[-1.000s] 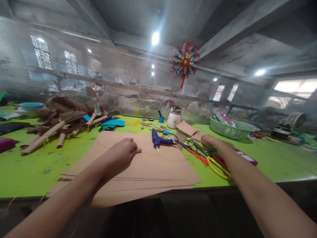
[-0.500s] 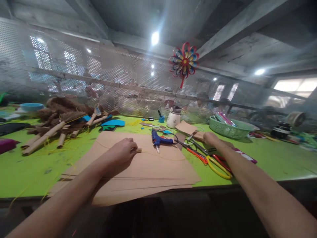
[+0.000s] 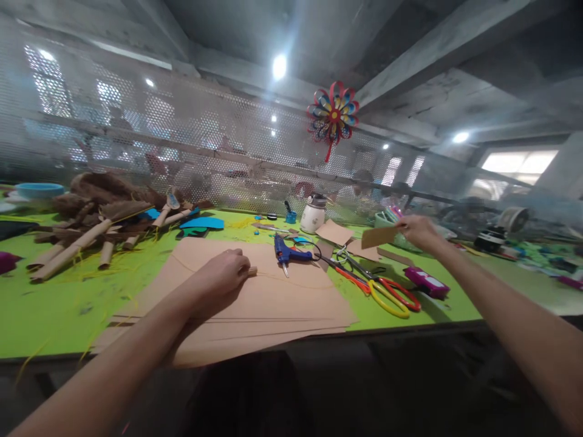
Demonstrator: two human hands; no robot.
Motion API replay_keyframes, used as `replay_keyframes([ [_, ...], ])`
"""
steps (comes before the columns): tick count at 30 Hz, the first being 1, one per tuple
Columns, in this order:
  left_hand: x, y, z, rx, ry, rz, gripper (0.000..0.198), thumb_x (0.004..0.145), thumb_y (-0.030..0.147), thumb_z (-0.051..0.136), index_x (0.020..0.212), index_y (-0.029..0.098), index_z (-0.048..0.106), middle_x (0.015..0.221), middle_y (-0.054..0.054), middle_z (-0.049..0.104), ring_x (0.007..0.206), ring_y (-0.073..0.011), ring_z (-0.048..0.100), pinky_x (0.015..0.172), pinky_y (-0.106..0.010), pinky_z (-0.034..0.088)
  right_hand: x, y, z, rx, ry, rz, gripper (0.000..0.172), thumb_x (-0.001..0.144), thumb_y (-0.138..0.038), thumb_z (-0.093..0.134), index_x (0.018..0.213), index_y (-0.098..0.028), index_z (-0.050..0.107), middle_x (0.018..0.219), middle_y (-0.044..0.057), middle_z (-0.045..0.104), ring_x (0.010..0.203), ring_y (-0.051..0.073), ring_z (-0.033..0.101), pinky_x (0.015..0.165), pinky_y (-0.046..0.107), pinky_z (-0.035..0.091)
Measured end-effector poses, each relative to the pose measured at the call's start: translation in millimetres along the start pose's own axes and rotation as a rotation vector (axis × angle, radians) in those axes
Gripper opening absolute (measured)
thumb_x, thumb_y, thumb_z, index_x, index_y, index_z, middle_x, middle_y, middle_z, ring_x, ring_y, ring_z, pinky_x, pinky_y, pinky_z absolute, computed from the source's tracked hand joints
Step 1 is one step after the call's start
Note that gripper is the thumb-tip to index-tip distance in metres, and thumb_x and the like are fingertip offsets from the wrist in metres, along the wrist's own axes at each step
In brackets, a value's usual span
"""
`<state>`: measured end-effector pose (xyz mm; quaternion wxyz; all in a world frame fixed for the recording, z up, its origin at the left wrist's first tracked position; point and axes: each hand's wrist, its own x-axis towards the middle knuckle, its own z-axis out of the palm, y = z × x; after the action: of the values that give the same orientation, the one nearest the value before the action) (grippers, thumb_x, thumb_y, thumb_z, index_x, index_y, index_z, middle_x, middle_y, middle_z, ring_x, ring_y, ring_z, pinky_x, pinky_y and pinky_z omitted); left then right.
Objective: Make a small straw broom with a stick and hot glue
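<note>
Your right hand point(image 3: 416, 230) is up off the counter point(image 3: 54, 303) now — fingers pinch a card piece point(image 3: 379, 237). Your left hand point(image 3: 223, 276), on brown sheets point(image 3: 282, 297), grips a stick point(image 3: 252, 271).

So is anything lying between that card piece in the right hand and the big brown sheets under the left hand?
Yes. Scissors, card scraps and a glue gun lie between the card piece in the right hand and the sheets under the left hand, which grips a small stick. The piece is held above them.
</note>
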<state>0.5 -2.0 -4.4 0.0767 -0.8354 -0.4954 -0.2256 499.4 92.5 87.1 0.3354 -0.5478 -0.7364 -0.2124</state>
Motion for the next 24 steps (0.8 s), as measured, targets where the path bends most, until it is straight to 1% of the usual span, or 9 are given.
replay_keyframes([
  [3,-5,3,-0.8,-0.023,0.052,0.035,0.033,0.091,0.032,0.038,0.068,0.018,0.058,0.076,-0.007,0.056,0.068,-0.0173,0.05,0.065,-0.029,0.034,-23,-50,-21,0.063,0.145,0.039,0.013,0.082,-0.025,0.058,0.084,-0.018,0.069,0.081,0.007,0.071,0.07,0.023,0.066,0.063,0.033,0.05],
  [4,-5,4,-1.5,-0.028,0.059,0.041,0.032,0.091,0.031,0.038,0.068,0.018,0.057,0.076,-0.006,0.056,0.067,-0.0169,0.05,0.065,-0.029,0.033,-36,-75,-26,0.169,0.259,0.02,0.012,0.082,-0.027,0.06,0.086,-0.019,0.069,0.082,0.006,0.071,0.07,0.023,0.066,0.063,0.034,0.051],
  [5,-6,4,-2.4,-0.032,0.055,0.049,0.031,0.09,0.031,0.039,0.068,0.018,0.057,0.077,-0.006,0.056,0.067,-0.0166,0.05,0.064,-0.029,0.033,-51,-103,-29,0.257,0.351,-0.034,0.009,0.081,-0.027,0.062,0.085,-0.02,0.068,0.082,0.005,0.071,0.071,0.022,0.066,0.064,0.034,0.052],
  [7,-5,4,-3.8,-0.035,0.032,0.049,0.028,0.089,0.03,0.041,0.07,0.018,0.059,0.077,-0.006,0.057,0.067,-0.0166,0.05,0.063,-0.029,0.033,-86,-162,-30,0.357,0.39,-0.214,0.004,0.079,-0.019,0.065,0.083,-0.021,0.066,0.084,0.004,0.07,0.078,0.021,0.065,0.07,0.035,0.052],
  [10,-2,0,-4.3,-0.024,-0.05,0.029,0.025,0.085,0.028,0.045,0.07,0.017,0.062,0.072,-0.007,0.058,0.068,-0.0181,0.051,0.061,-0.029,0.032,-135,-235,-19,0.535,0.206,-0.538,0.021,0.082,-0.002,0.054,0.093,-0.018,0.062,0.091,0.007,0.068,0.089,0.02,0.062,0.079,0.037,0.051],
  [12,0,-4,-3.8,-0.025,-0.066,0.031,0.025,0.085,0.028,0.045,0.073,0.017,0.064,0.074,-0.008,0.06,0.072,-0.0192,0.052,0.063,-0.029,0.033,-156,-263,-4,0.549,0.026,-0.686,0.024,0.084,0.0,0.048,0.098,-0.016,0.06,0.093,0.01,0.067,0.09,0.02,0.06,0.076,0.035,0.051],
  [14,2,-7,-3.8,-0.035,-0.087,0.044,0.028,0.086,0.031,0.044,0.076,0.017,0.065,0.074,-0.009,0.061,0.074,-0.0196,0.052,0.064,-0.029,0.033,-166,-275,11,0.512,-0.086,-0.733,0.023,0.087,-0.002,0.043,0.093,-0.015,0.06,0.089,0.01,0.066,0.083,0.019,0.058,0.07,0.033,0.05],
  [17,7,-9,-6.3,-0.046,-0.093,0.008,0.031,0.086,0.037,0.044,0.075,0.017,0.065,0.075,-0.008,0.063,0.07,-0.0181,0.05,0.061,-0.029,0.032,-163,-276,23,0.475,-0.145,-0.71,0.024,0.089,-0.003,0.037,0.088,-0.014,0.059,0.086,0.011,0.063,0.08,0.019,0.055,0.068,0.033,0.048],
  [24,13,0,-17.5,-0.098,-0.015,-0.006,0.042,0.09,0.044,0.039,0.069,0.015,0.062,0.068,-0.006,0.06,0.06,-0.014,0.046,0.056,-0.028,0.028,-150,-280,19,0.514,-0.184,-0.685,0.027,0.089,-0.003,0.036,0.084,-0.016,0.059,0.09,0.011,0.064,0.084,0.021,0.053,0.07,0.035,0.048],
])
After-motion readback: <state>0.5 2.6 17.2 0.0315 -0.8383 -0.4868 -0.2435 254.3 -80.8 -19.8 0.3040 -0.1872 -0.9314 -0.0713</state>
